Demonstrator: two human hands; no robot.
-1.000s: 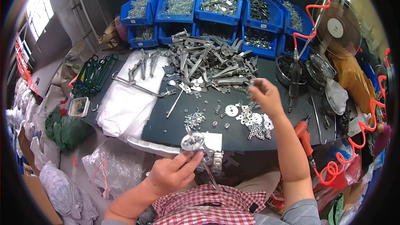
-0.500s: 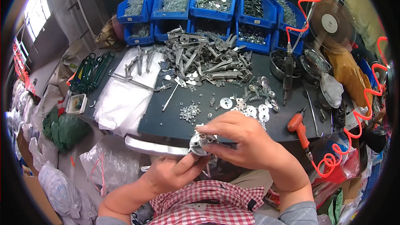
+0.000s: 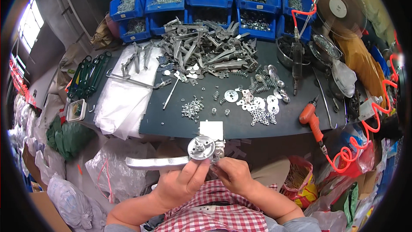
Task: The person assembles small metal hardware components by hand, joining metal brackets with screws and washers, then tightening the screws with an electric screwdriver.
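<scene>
The left hand has its grip narrowed on a metal disc, fingertips at the lower rim; the disc is in front of the bench, its studded face turned up, and a curved silver lever handle extends from beside it toward the left; the right hand is just right of the disc, its fingers bunched below a small metal fixture, and I cannot tell whether its grip holds anything; a pale square plate lies at the bench's near edge, just above the disc; farther back are a cluster of small nuts, a large heap of metal levers and stacked blue bins; a red power screwdriver lies on the right.
</scene>
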